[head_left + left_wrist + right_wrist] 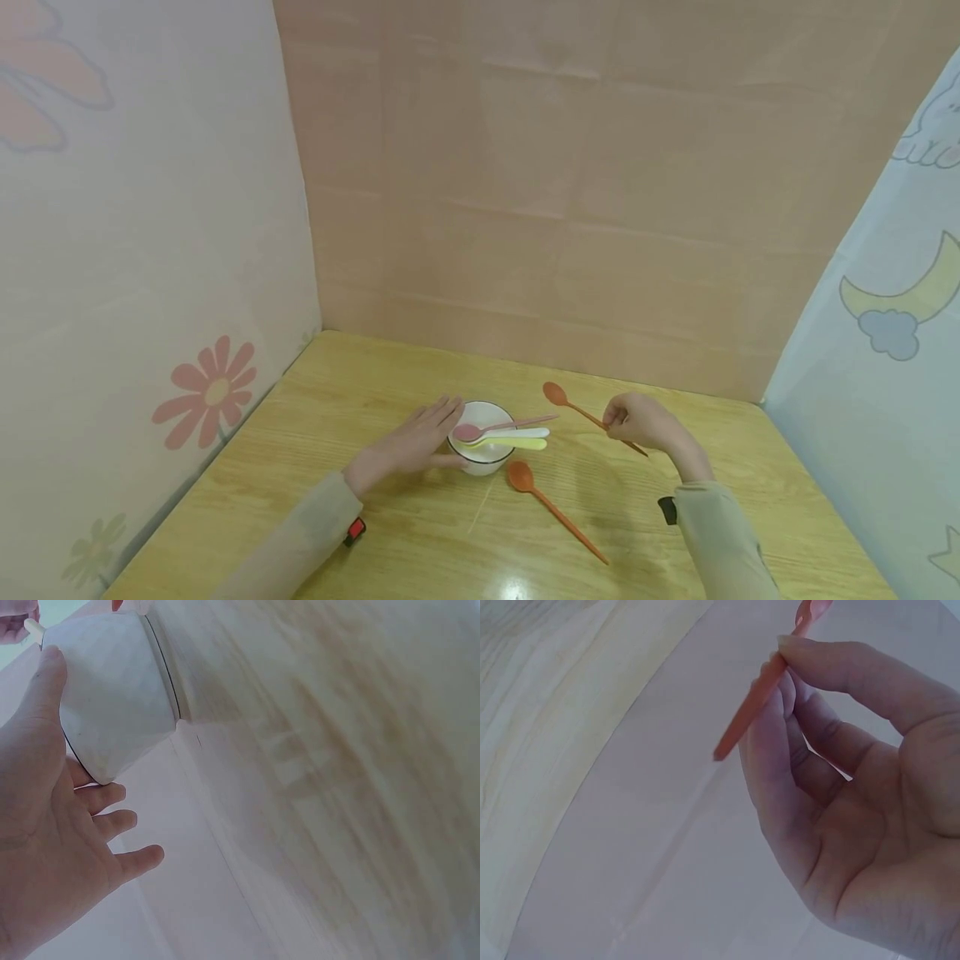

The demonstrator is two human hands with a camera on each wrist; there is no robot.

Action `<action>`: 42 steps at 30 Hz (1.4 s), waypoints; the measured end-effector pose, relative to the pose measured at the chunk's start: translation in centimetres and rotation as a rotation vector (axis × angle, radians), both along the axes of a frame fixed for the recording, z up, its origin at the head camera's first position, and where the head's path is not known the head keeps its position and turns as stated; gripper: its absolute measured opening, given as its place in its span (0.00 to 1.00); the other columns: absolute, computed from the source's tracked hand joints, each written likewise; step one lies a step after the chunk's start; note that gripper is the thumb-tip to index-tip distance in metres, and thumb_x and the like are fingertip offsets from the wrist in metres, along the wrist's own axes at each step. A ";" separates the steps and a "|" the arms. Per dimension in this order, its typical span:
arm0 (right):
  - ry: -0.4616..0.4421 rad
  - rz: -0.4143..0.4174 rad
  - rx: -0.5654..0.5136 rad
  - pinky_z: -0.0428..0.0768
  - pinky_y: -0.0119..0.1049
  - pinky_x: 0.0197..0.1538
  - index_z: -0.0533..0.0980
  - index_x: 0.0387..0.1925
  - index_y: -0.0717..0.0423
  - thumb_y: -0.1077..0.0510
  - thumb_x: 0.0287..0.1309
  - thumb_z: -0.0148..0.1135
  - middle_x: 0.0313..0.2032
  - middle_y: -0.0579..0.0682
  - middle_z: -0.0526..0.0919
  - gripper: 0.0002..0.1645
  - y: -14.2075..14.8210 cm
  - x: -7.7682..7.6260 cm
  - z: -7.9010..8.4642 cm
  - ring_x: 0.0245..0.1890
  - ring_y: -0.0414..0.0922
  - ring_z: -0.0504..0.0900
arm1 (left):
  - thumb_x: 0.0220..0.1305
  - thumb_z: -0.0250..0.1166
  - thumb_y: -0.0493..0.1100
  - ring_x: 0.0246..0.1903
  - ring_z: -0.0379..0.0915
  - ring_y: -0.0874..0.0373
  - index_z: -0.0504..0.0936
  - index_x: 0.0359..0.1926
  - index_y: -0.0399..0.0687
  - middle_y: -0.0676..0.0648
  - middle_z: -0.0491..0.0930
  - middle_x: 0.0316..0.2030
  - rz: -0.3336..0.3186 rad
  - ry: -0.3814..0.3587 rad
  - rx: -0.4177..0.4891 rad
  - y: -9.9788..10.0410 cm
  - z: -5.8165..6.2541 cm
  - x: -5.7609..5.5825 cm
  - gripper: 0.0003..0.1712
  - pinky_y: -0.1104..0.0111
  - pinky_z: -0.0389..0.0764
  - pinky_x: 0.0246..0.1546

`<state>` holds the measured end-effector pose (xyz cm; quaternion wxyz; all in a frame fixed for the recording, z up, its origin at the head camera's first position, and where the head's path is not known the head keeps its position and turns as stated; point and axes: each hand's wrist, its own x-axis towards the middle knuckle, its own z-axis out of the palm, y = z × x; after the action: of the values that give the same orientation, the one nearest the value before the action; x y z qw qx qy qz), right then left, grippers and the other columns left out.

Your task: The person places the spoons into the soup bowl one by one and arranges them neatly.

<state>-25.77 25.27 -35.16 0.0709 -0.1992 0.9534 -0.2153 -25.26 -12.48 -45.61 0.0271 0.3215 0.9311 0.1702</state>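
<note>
My left hand [408, 442] holds the left side of a white bowl [116, 690] with a dark rim, thumb on the near side and fingers round the far side. In the bowl lie a pink spoon [468, 432], a white spoon [525, 432] and a yellow spoon [525, 444], their handles sticking out over the right rim. To the right of the bowl, my right hand [645, 421] pinches the handle of an orange spoon [555, 393] between thumb and fingers. Its handle end [742, 724] pokes out past the fingertips in the right wrist view.
A second orange spoon [558, 512] lies on the wooden table [390, 550] in front of the bowl, its handle slanting toward the near right. Cloth-covered walls stand at the back [540, 208], left and right of the table.
</note>
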 end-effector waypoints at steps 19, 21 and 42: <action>0.006 0.041 0.026 0.75 0.35 0.35 0.79 0.32 0.60 0.67 0.54 0.62 0.29 0.49 0.81 0.03 -2.9 -0.9 1.2 0.29 0.41 0.74 | 0.67 0.55 0.70 0.79 0.41 0.40 0.47 0.78 0.40 0.39 0.46 0.79 0.004 -0.006 -0.001 -0.1 -0.1 0.0 0.55 0.43 0.53 0.75; 0.004 0.047 0.027 0.76 0.36 0.35 0.79 0.32 0.60 0.67 0.54 0.62 0.29 0.49 0.81 0.03 -3.2 -0.9 1.4 0.29 0.41 0.74 | 0.67 0.55 0.70 0.79 0.41 0.40 0.46 0.78 0.40 0.39 0.46 0.79 0.005 -0.005 -0.005 -0.1 -0.1 0.0 0.55 0.43 0.53 0.75; 0.050 0.081 0.097 0.73 0.33 0.32 0.81 0.30 0.57 0.67 0.52 0.62 0.28 0.46 0.81 0.05 -5.8 -1.4 1.1 0.27 0.40 0.72 | 0.67 0.57 0.66 0.78 0.42 0.41 0.49 0.78 0.38 0.39 0.47 0.78 0.007 -0.001 -0.006 -0.1 0.1 0.2 0.53 0.42 0.54 0.75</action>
<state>-27.17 19.48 -34.04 0.0655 -0.2393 0.9553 -0.1610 -25.04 -12.56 -45.51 0.0278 0.3180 0.9327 0.1677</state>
